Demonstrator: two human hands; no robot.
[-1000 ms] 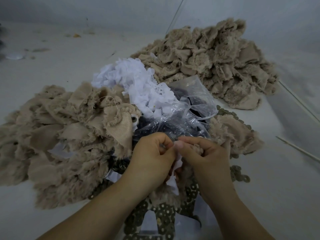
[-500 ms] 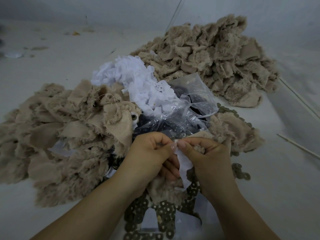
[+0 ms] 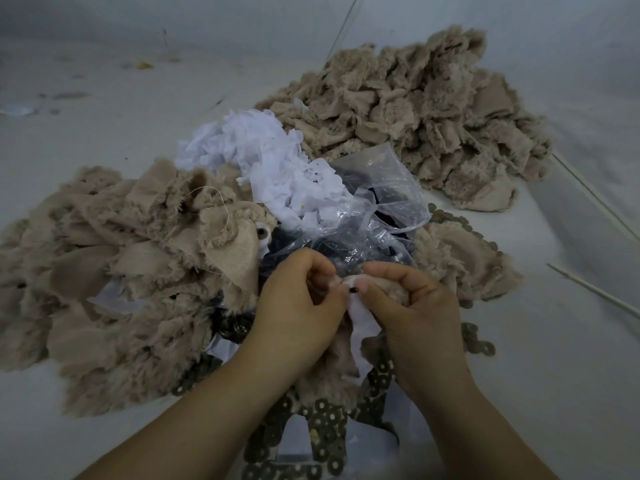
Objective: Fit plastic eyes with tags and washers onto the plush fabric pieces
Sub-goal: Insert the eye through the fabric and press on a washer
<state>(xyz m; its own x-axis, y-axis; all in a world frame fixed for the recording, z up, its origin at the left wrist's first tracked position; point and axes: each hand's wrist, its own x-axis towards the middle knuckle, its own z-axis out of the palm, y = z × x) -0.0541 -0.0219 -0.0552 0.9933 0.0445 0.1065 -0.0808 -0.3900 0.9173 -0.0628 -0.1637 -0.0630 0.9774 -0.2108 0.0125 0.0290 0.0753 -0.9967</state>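
My left hand and my right hand meet at the middle, both gripping one beige plush piece. A small dark plastic eye shows between my fingertips. A white tag hangs down from that spot, pinched under my right thumb. Below my wrists lie several metal washers. A clear plastic bag with dark eyes inside sits just beyond my hands. White tags are heaped behind it.
A large heap of beige plush pieces lies at the left, one with a fitted eye. Another beige heap lies at the back right. Thin white sticks lie at the right on the grey surface.
The white tag has slid further down over the plush piece, and the dark eye post now shows between my fingertips. Both hands stay together at the same spot.
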